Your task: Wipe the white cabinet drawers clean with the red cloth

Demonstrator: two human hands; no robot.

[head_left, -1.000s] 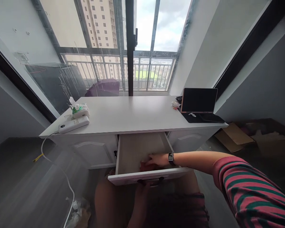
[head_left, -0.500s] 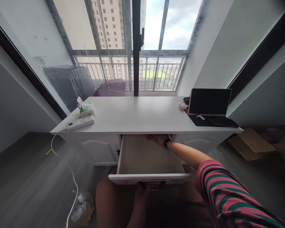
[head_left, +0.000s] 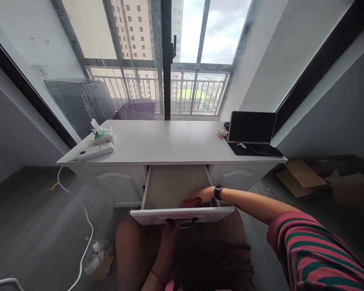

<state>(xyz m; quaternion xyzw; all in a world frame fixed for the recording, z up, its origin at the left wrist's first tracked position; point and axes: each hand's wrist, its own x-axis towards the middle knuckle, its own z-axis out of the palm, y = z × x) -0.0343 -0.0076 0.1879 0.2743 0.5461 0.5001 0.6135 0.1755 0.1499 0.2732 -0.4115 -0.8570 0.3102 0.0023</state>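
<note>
A white drawer (head_left: 163, 184) stands pulled out of the desk above my lap. My right hand (head_left: 205, 195), with a dark watch (head_left: 218, 192) on its wrist, is inside the drawer near the front panel. Its fingers are closed on a crumpled reddish cloth (head_left: 191, 203), slightly blurred, lying against the drawer bottom. Below the front panel, my left hand (head_left: 171, 230) grips the dark drawer handle (head_left: 194, 220); part of its fingers is hidden behind the handle.
On the white desk (head_left: 170, 141) are a power strip (head_left: 95, 152) and tissue pack (head_left: 104, 136) at left, and a tablet (head_left: 252, 127) on a black mat at right. A white cable (head_left: 86, 218) and plastic bag (head_left: 98, 258) lie on the left floor. Cardboard boxes (head_left: 303, 176) stand right.
My right hand has moved from the back of the drawer toward its front, and the reddish cloth now shows under it. My left hand stays at the handle. The view has shifted slightly.
</note>
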